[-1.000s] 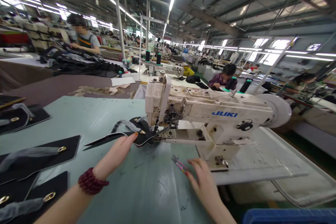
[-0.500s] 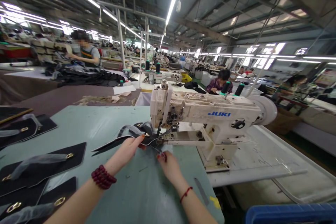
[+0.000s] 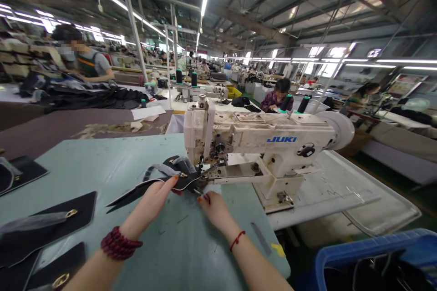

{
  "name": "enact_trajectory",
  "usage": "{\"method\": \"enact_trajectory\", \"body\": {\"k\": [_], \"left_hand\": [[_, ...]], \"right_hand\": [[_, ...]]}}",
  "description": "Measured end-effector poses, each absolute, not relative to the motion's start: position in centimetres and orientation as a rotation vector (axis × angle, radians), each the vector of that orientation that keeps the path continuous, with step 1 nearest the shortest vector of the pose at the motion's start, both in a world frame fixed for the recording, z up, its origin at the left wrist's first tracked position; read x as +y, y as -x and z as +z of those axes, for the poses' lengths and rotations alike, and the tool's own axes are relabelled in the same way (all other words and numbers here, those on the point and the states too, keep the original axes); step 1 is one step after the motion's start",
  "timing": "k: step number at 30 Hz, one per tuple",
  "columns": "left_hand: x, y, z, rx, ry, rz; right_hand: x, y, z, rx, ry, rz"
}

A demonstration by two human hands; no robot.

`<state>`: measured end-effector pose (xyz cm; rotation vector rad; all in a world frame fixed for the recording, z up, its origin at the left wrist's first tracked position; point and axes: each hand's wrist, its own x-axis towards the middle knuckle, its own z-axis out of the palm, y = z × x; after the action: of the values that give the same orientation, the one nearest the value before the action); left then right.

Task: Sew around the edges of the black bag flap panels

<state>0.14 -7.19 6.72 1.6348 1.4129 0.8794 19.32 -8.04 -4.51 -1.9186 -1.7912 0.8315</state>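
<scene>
My left hand point(image 3: 157, 198) is closed on a black panel point(image 3: 136, 188), thumb on top and fingers beneath. The panel has a pale edge, gold-coloured hardware and a strap wrapped in clear film. Its right end lies at the needle area of a white JUKI sewing machine point(image 3: 252, 134). Just below and right of the panel, my right hand point(image 3: 215, 209) is closed around a small tool with a thin, pale tip point(image 3: 198, 192). Most of that tool is hidden by the fingers, so its kind cannot be made out. The tip points toward the panel's underside.
Several similar black panels point(image 3: 68, 213) lie on the green tabletop point(image 3: 164, 245) at left. A blue crate point(image 3: 321, 259) holding dark pieces stands at lower right. A grey strip point(image 3: 261, 238) lies near the table's right edge. Co-workers sit at machines beyond.
The head view has turned to the right, so the scene sits further left and more of the blue crate shows. Both hands keep nearly the same place by the machine.
</scene>
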Motion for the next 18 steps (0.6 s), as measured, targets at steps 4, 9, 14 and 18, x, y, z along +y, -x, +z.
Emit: {"method": "enact_trajectory", "body": {"k": [4,9,14,18], "left_hand": [[-7.1,-0.2,7.3,1.412,-1.611,0.873],[-7.9,-0.4,6.1,1.401,-1.502,0.901],[-12.0,1.9,1.8,1.035,-1.004,0.739],[-13.3,7.0,-1.6,1.341,-1.216,0.983]], "right_hand": [[-6.7,-17.4,-3.9,-1.841,1.888,0.855],[-6.4,-17.0,-3.8,-1.899,1.955,0.786],[-10.5,-22.1,-3.9,-1.931,2.133,0.533],[-12.2,-21.4,-4.4,-2.133,1.966,0.375]]}}
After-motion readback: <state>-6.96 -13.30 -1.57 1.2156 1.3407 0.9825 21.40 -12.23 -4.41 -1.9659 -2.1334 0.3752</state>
